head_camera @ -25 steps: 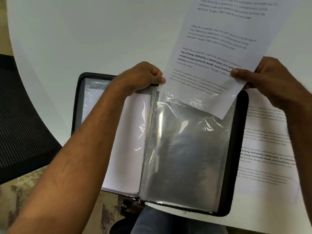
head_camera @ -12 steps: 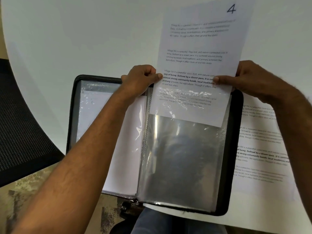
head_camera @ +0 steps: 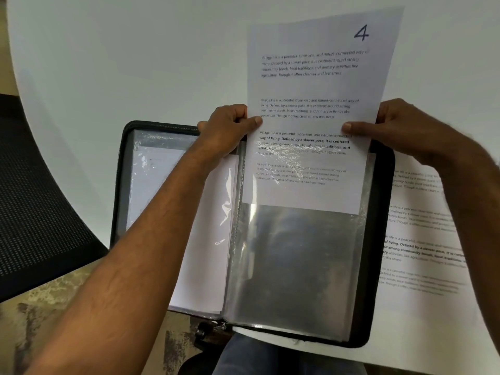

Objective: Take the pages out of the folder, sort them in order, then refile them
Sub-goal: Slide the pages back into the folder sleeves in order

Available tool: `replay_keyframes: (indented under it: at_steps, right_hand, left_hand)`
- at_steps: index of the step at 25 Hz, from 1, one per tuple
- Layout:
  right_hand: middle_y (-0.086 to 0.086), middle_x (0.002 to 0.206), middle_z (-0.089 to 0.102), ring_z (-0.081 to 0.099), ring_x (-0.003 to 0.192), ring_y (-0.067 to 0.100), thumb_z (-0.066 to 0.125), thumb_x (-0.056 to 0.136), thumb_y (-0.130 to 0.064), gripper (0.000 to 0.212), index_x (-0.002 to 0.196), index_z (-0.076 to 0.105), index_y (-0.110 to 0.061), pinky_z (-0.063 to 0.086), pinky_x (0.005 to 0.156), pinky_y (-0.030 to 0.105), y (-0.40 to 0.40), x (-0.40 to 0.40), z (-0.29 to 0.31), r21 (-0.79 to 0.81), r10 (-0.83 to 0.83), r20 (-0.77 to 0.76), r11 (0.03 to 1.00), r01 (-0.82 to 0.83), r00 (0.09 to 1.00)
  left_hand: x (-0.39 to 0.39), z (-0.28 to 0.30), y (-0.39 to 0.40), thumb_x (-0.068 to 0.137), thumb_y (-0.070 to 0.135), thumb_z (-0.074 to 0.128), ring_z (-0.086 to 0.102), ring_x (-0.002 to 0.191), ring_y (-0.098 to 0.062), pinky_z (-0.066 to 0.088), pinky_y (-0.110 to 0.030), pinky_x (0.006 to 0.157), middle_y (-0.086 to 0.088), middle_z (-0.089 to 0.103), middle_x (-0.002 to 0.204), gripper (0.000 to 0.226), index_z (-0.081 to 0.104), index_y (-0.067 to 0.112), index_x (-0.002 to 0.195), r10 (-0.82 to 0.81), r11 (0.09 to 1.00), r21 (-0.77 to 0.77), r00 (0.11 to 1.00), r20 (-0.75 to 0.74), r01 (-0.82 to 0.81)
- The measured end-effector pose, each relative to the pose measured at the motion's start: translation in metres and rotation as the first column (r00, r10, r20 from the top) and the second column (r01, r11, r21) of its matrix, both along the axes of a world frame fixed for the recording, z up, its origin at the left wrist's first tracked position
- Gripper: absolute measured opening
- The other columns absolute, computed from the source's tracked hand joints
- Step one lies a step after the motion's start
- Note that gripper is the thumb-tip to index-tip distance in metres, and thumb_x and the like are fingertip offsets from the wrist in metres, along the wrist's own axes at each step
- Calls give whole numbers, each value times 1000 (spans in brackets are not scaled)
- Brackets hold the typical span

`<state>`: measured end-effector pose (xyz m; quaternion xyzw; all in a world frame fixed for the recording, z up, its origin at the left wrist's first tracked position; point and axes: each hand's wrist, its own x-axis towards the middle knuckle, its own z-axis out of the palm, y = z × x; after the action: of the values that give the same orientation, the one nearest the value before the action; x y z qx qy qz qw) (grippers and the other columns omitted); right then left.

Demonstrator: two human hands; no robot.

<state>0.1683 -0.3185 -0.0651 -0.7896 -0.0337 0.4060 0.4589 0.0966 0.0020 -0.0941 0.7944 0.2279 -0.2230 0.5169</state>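
Observation:
A black zip folder (head_camera: 380, 239) lies open at the table's near edge, showing clear plastic sleeves. A printed page marked 4 (head_camera: 319, 85) stands upright with its lower third inside the right-hand clear sleeve (head_camera: 295, 261). My left hand (head_camera: 226, 128) pinches the page's left edge at the sleeve's top, thumb on the paper. My right hand (head_camera: 400, 131) pinches the right edge the same way. The left-hand sleeves (head_camera: 208, 226) hold white pages, partly hidden by my left forearm.
More printed pages (head_camera: 424, 239) lie on the white round table (head_camera: 135, 63) to the right of the folder, partly under it. A black mesh chair (head_camera: 35, 198) stands at the left. My knee in jeans (head_camera: 259, 355) shows below the table edge.
The page has straightened from a tilt and slid further down into the right sleeve. My left hand shifted from the sleeve's top onto the page's left edge; the number 4 came into view.

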Motion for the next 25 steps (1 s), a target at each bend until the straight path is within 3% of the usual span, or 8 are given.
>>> replay_keyframes:
  at_steps: [2, 4, 7, 12, 14, 17, 19, 25]
  right_hand:
    - [-12, 113, 76, 74, 102, 10, 70, 94, -40, 27, 118, 73, -27, 57, 95, 36, 5, -1, -1, 36, -129, 31, 991, 128, 991]
    - [-11, 109, 77, 74, 101, 13, 68, 95, -42, 23, 113, 73, -28, 58, 93, 37, 8, -1, -2, 56, -189, 53, 981, 186, 981]
    - [-11, 109, 74, 71, 104, 19, 67, 96, -42, 28, 117, 71, -25, 56, 88, 34, 7, -1, -1, -29, -72, 81, 997, 75, 994]
    - [0, 118, 74, 69, 111, 31, 71, 84, -50, 50, 124, 72, -21, 53, 104, 53, 2, 5, 3, -100, 100, 23, 990, -97, 995]
    - [-6, 119, 73, 70, 108, 22, 71, 88, -45, 47, 129, 69, -23, 55, 102, 48, 6, 5, 3, -62, 19, 35, 998, -17, 999]
    - [-6, 118, 76, 74, 106, 16, 69, 97, -41, 34, 128, 70, -28, 57, 99, 49, 12, 2, -3, 58, -210, 90, 977, 206, 974]
    - [-6, 114, 77, 75, 104, 16, 68, 98, -41, 30, 125, 72, -28, 58, 98, 48, 13, 2, -6, 76, -227, 110, 973, 219, 968]
    - [-16, 107, 77, 73, 99, 6, 69, 94, -40, 29, 122, 69, -33, 56, 86, 27, 7, 6, 0, 23, -31, 16, 999, 31, 999]
  left_hand:
    - [0, -2, -1, 82, 59, 73, 67, 76, 2, 36, -41, 106, 12, 76, 83, 34, 76, 26, 88, -19, 1000, 4, 1000, -18, 19]
    - [-1, 1, -1, 77, 63, 73, 68, 79, 0, 34, -42, 107, 14, 78, 89, 33, 78, 33, 90, -63, 998, -14, 998, -20, 63]
    - [-1, 3, -1, 71, 70, 72, 73, 96, -21, 37, -56, 115, 2, 79, 101, 51, 76, 28, 99, -40, 998, -44, 999, -6, 39]
    - [0, -3, -2, 80, 64, 70, 66, 80, -16, 40, -60, 112, 2, 74, 84, 46, 68, 19, 88, 21, 999, 37, 1000, 19, -22]
    - [-1, -6, -2, 80, 63, 70, 58, 71, -13, 42, -56, 109, 6, 66, 73, 49, 64, 14, 80, 11, 998, 59, 999, 35, -13]
    - [-2, -8, -2, 82, 58, 73, 45, 60, -8, 36, -46, 88, 17, 50, 57, 43, 56, 23, 62, -27, 998, 61, 999, 17, 26]
    - [-1, -6, -2, 81, 58, 75, 43, 58, -7, 33, -46, 86, 18, 48, 56, 43, 56, 25, 62, -39, 998, 50, 999, 13, 39]
    - [-2, -5, -5, 84, 60, 71, 56, 72, -6, 35, -58, 115, 17, 56, 66, 33, 66, 30, 73, 14, 999, 52, 997, 74, -18]
